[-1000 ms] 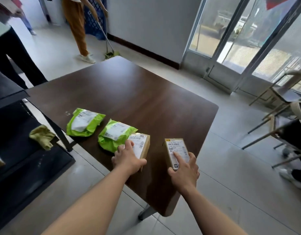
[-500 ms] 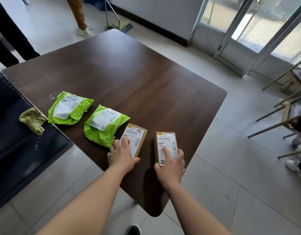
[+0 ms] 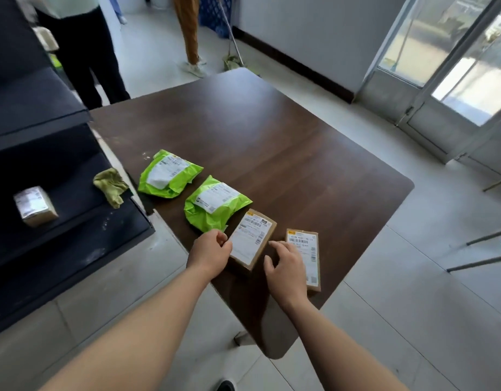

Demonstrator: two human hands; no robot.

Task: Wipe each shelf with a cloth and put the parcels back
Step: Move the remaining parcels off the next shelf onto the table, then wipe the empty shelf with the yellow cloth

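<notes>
— Our left grip [image 3: 208,253] pinches the brown box [image 3: 252,239], lower centre, on the bench [image 3: 271,142]; our right grip [image 3: 284,266] is spread, empty.
— We've only one edge; it could tip and drop to the floor.

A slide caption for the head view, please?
Left hand at left box, right hand over right box, on brown table.

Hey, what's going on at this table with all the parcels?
A person is handling two cardboard parcels at the near edge of the brown table. The left hand has curled fingers at the left box, though a firm grip is not clear. The right hand lies open over the right box. A far green bag and a near green bag lie beside them. A yellowish cloth rests on the dark shelf, where one small parcel sits.
</notes>
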